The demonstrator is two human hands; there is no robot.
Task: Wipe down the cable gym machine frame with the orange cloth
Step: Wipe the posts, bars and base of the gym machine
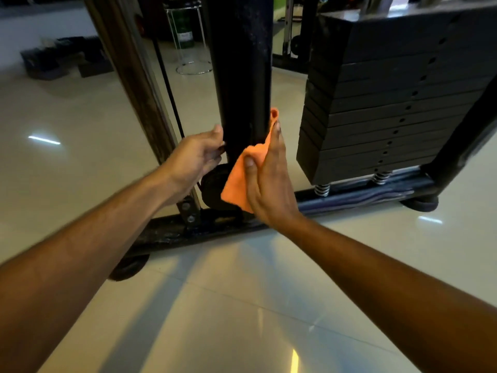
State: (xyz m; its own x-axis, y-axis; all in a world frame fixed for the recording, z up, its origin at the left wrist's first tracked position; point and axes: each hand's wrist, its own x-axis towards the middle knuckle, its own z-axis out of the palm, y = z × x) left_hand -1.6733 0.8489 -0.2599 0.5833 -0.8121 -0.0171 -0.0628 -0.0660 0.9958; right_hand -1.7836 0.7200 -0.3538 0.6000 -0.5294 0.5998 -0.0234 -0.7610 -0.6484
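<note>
The black upright post of the cable machine frame [243, 76] rises in the middle of the view. My right hand [271, 184] holds the orange cloth [242, 173] flat against the post's lower right side, fingers straight along the cloth and thumb across its front. My left hand [199, 154] sits at the post's left edge, its fingertips touching the metal. Below the cloth a black pulley wheel [212, 189] is partly hidden.
A black weight stack [390, 103] on springs stands to the right. The frame's base bar [188, 230] runs across the glossy tiled floor. A slanted frame bar [134, 76] and a cable lie to the left. Dark mats and a chrome stand sit farther back.
</note>
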